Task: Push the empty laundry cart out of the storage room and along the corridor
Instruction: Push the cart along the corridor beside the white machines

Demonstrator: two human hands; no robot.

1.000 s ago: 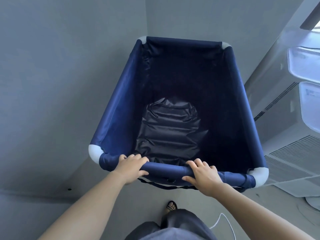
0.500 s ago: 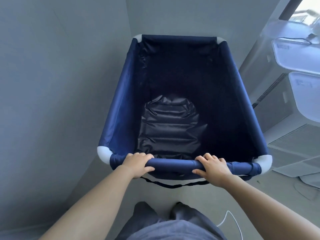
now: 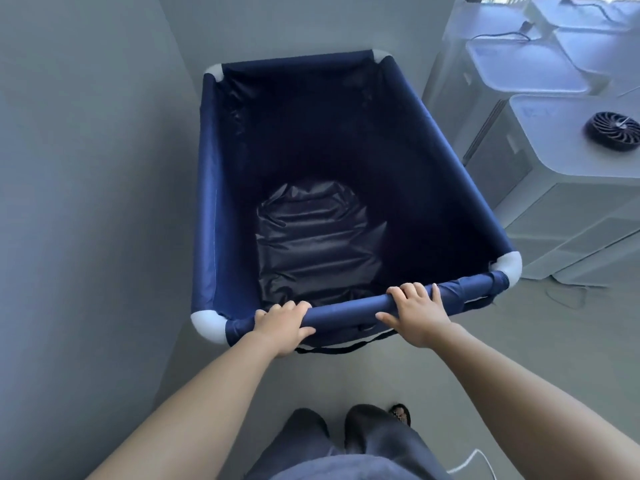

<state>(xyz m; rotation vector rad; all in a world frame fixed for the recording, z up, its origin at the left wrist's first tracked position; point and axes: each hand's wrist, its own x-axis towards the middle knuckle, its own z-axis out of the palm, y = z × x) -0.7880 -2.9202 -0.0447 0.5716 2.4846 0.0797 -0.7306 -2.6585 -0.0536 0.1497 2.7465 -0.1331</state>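
Note:
The laundry cart [image 3: 446, 140] is a deep navy fabric bin with white corner joints, right in front of me. Nothing lies inside it; only the wrinkled dark bottom shows. My left hand [image 3: 282, 323] wraps the near top bar close to the left corner. My right hand [image 3: 415, 315] grips the same bar towards the right corner. The cart sits slightly turned, its far end angled to the right. A black strap hangs under the near bar.
A grey wall [image 3: 86, 202] runs close along the cart's left side and meets another wall beyond its far end. White machines [image 3: 554, 209] stand to the right, one with a round dark fan [image 3: 611, 130] on top. A white cable [image 3: 474, 460] lies on the floor by my feet.
The view has swung right, showing more of the white machines. The cart has turned so its near right corner sits higher in view. Both hands keep their grip on the bar.

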